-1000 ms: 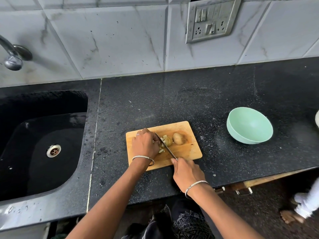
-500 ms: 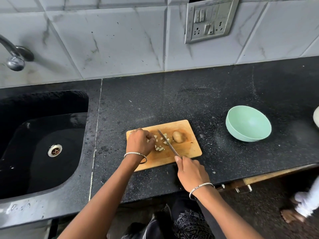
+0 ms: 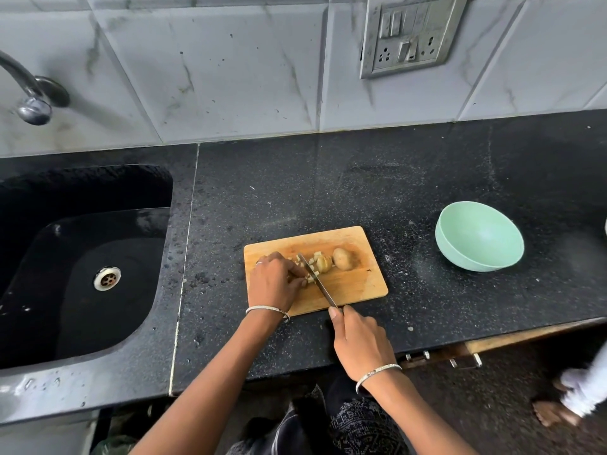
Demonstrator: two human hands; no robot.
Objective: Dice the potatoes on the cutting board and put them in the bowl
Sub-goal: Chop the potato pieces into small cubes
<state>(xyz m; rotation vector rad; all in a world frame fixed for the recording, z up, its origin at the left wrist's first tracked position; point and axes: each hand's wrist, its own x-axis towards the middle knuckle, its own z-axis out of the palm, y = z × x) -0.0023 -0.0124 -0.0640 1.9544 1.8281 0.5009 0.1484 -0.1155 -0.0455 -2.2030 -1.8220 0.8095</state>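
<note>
Left hand (image 3: 274, 283) on the potatoes (image 3: 325, 263), right hand (image 3: 359, 344) nearer, around knife (image 3: 318, 282).

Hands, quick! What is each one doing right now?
Left hand: closed, fingers curled on the potato pieces on the cutting board.
Right hand: closed, holding the knife by its handle.

The black stone bench (image 3: 377, 185) bears a wooden rectangular cutting board (image 3: 358, 287) under the left hand (image 3: 274, 284), and a mint-green round bowl (image 3: 460, 257) farther right.

Bare forearms; a thin silver bangle (image 3: 267, 310) circles each wrist, a ring (image 3: 258, 263) on the left hand (image 3: 274, 284), a dark patterned garment (image 3: 354, 425) below.
</note>
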